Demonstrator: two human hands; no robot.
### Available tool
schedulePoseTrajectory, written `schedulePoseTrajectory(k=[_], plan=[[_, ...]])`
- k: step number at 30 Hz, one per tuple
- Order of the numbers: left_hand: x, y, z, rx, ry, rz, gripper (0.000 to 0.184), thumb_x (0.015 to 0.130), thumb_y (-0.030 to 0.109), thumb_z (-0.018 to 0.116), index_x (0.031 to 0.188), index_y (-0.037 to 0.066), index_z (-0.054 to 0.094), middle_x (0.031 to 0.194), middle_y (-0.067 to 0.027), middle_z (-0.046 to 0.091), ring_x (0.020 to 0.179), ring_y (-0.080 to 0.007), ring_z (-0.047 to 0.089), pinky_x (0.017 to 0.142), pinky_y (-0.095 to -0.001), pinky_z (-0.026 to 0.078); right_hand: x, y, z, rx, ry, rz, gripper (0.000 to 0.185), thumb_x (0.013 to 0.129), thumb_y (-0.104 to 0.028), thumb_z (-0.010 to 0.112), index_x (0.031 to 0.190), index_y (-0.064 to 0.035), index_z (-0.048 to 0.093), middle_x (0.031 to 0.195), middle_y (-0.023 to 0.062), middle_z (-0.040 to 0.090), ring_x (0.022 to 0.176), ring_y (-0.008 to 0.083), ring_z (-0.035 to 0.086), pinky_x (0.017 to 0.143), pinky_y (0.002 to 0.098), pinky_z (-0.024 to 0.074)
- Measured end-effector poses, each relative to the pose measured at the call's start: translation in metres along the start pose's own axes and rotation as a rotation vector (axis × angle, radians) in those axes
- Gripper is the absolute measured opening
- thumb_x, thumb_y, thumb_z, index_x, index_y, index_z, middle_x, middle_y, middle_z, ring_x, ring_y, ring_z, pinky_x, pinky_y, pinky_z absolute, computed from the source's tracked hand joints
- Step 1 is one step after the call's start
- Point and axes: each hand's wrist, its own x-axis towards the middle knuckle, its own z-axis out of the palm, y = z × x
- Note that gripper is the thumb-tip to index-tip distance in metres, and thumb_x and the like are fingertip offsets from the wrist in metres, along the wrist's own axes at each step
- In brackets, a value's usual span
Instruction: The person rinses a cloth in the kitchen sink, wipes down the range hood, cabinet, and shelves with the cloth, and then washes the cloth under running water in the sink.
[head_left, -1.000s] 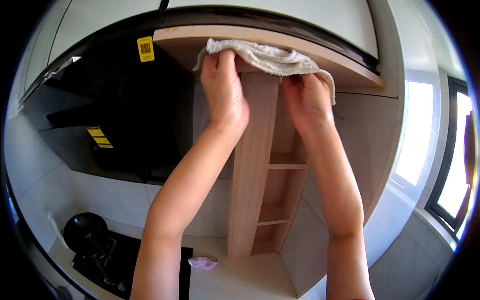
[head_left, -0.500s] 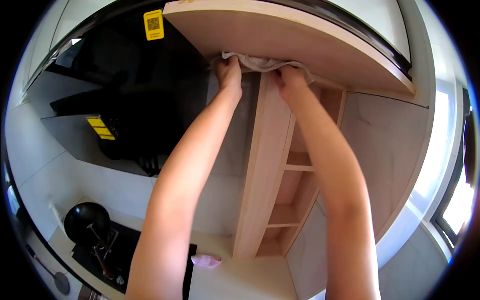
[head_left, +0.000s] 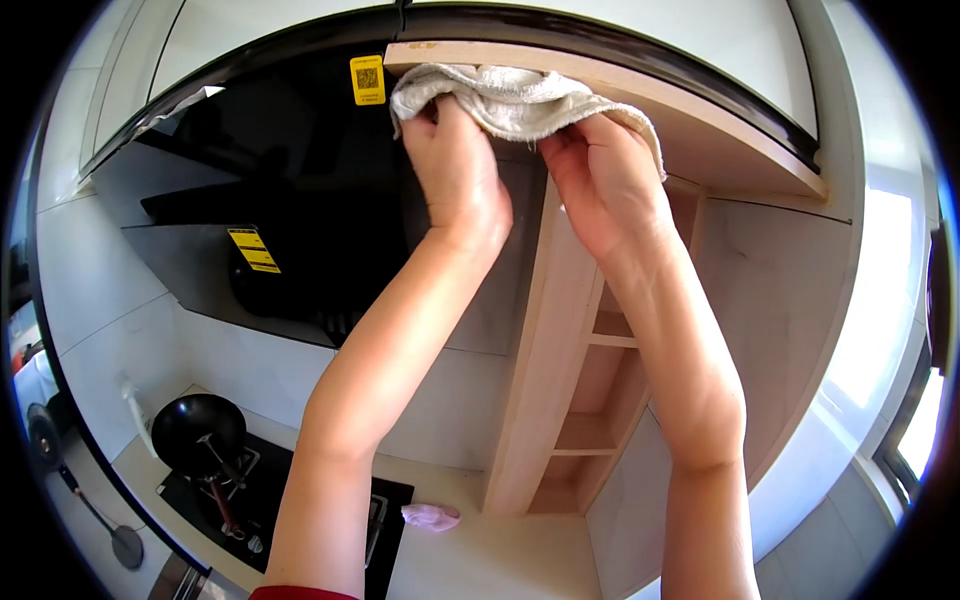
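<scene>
A white cloth (head_left: 520, 98) is pressed against the underside of a light wooden cabinet board (head_left: 720, 135), close to its front edge. My left hand (head_left: 455, 165) grips the left part of the cloth, with its fingertips partly hidden in the folds. Beside it, my right hand (head_left: 610, 180) holds the cloth's right part with bent fingers. Both arms reach up from the bottom of the view. Below and behind the right hand stands a narrow wooden shelf unit (head_left: 545, 360) with open compartments.
A black range hood (head_left: 300, 190) with yellow labels hangs left of the hands. Beneath it, a black wok (head_left: 198, 435) sits on a black stove (head_left: 390, 530). A pink cloth (head_left: 431, 516) lies on the counter (head_left: 480, 565). A window (head_left: 915, 430) is at the right.
Both hands and the white cloth have moved from deep under the board toward its front edge since half a second ago. The camera view has also shifted.
</scene>
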Motion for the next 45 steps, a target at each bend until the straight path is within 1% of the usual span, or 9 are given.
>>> schedulePoseTrajectory(k=[9, 14, 18, 24, 32, 34, 38, 42, 45], plan=[[0.019, -0.056, -0.022, 0.263, 0.05, 0.282, 0.022, 0.094, 0.015, 0.039, 0.088, 0.0, 0.054, 0.089, -0.0048, 0.06, 0.082, -0.0132, 0.056, 0.073, -0.0282, 0.044, 0.044, 0.057, -0.022, -0.06, 0.044, 0.114, 0.019, 0.082, 0.0, 0.051, 0.1, 0.004, 0.055, 0.104, 0.0111, 0.057, 0.096, 0.0191, 0.053, 0.086, 0.0326, 0.0438], [0.041, -0.116, -0.059, 0.663, 0.212, 0.5, 0.027, 0.088, 0.007, 0.038, 0.108, -0.006, 0.05, 0.107, -0.0158, 0.057, 0.095, -0.024, 0.056, 0.085, -0.0326, 0.043, 0.09, 0.1, -0.045, -0.168, 0.182, 0.248, 0.028, 0.081, 0.0, 0.05, 0.109, 0.0029, 0.053, 0.107, 0.0147, 0.056, 0.097, 0.0234, 0.053, 0.083, 0.0372, 0.0458], [0.05, -0.147, -0.078, 0.781, 0.321, 0.141, 0.034, 0.09, 0.011, 0.038, 0.12, -0.003, 0.045, 0.121, -0.0149, 0.051, 0.107, -0.023, 0.051, 0.092, -0.0336, 0.039, 0.135, 0.142, -0.084, -0.155, 0.446, 0.22, 0.021, 0.083, 0.003, 0.049, 0.104, 0.0039, 0.053, 0.107, 0.0172, 0.056, 0.097, 0.03, 0.057, 0.078, 0.0413, 0.0508], [0.026, -0.086, -0.063, 0.308, 0.281, -0.456, 0.037, 0.093, 0.014, 0.038, 0.129, 0.005, 0.039, 0.125, -0.0131, 0.047, 0.115, -0.0213, 0.046, 0.096, -0.0321, 0.038, 0.1, 0.146, -0.074, 0.359, 0.203, 0.244, 0.029, 0.085, 0.004, 0.04, 0.113, 0.0026, 0.047, 0.115, 0.0164, 0.05, 0.098, 0.0282, 0.055, 0.079, 0.0392, 0.0511], [-0.025, 0.065, -0.076, 0.598, -0.463, -0.196, 0.039, 0.095, 0.006, 0.044, 0.133, -0.002, 0.037, 0.128, -0.0088, 0.046, 0.116, -0.0122, 0.044, 0.099, -0.0262, 0.035, 0.004, 0.097, 0.028, -0.664, -0.125, -0.427, 0.023, 0.089, -0.015, 0.046, 0.1, 0.0014, 0.058, 0.099, 0.0182, 0.06, 0.093, 0.0322, 0.058, 0.085, 0.038, 0.0427], [-0.017, 0.091, -0.087, 0.762, -0.436, -0.102, 0.023, 0.093, 0.002, 0.044, 0.114, -0.003, 0.051, 0.107, -0.0081, 0.058, 0.094, -0.0123, 0.054, 0.08, -0.0249, 0.046, -0.001, 0.106, 0.04, -0.768, -0.107, -0.501, 0.024, 0.091, -0.016, 0.044, 0.101, 0.0006, 0.057, 0.1, 0.0206, 0.059, 0.095, 0.0382, 0.056, 0.087, 0.0424, 0.0414], [0.004, 0.125, -0.105, 1.142, -0.589, 0.586, 0.023, 0.087, -0.003, 0.048, 0.109, -0.001, 0.055, 0.108, -0.0118, 0.059, 0.095, -0.0185, 0.057, 0.077, -0.0256, 0.047, 0.012, 0.148, 0.029, -0.849, 0.002, -0.722, 0.028, 0.094, -0.016, 0.038, 0.11, -0.0016, 0.055, 0.111, 0.0215, 0.056, 0.105, 0.0407, 0.051, 0.093, 0.044, 0.039], [0.028, 0.119, -0.092, 1.544, -0.853, 1.111, 0.031, 0.079, -0.001, 0.054, 0.108, 0.007, 0.061, 0.114, -0.0086, 0.057, 0.106, -0.0266, 0.052, 0.09, -0.0357, 0.039, 0.053, 0.183, -0.024, -1.01, 0.108, -0.009, 0.033, 0.091, -0.024, 0.038, 0.106, -0.0018, 0.056, 0.115, 0.0229, 0.055, 0.11, 0.0408, 0.048, 0.094, 0.045, 0.0374], [0.031, 0.094, -0.096, 1.698, -1.057, 1.11, 0.042, 0.077, 0.001, 0.058, 0.117, 0.013, 0.059, 0.127, -0.005, 0.051, 0.12, -0.0249, 0.045, 0.101, -0.0398, 0.033, 0.062, 0.246, -0.088, -1.119, 0.078, 0.165, 0.034, 0.089, -0.022, 0.042, 0.11, -0.0004, 0.056, 0.118, 0.0222, 0.054, 0.115, 0.0388, 0.047, 0.098, 0.0422, 0.0359]])
